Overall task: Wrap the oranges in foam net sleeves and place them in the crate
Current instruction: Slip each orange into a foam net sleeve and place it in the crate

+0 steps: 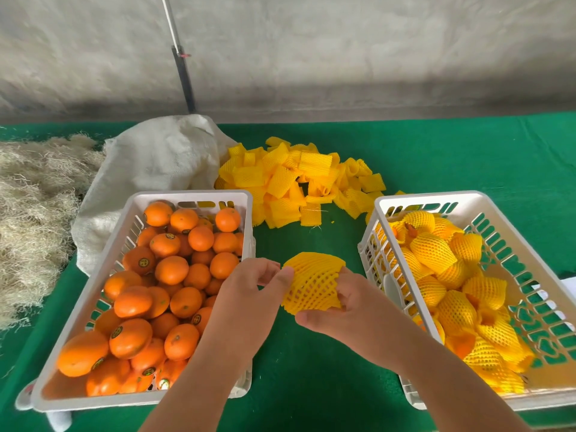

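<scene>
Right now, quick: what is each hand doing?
Left hand: pinches the edge of the yellow foam net sleeve.
Right hand: grips the same sleeve from its other side; the orange inside cannot be seen.

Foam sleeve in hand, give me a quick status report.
Both hands, left hand and right hand, pinch the stretched foam sleeve above the green cloth. Wrapped-fruit crate at right, path open. Bare oranges left.
</scene>
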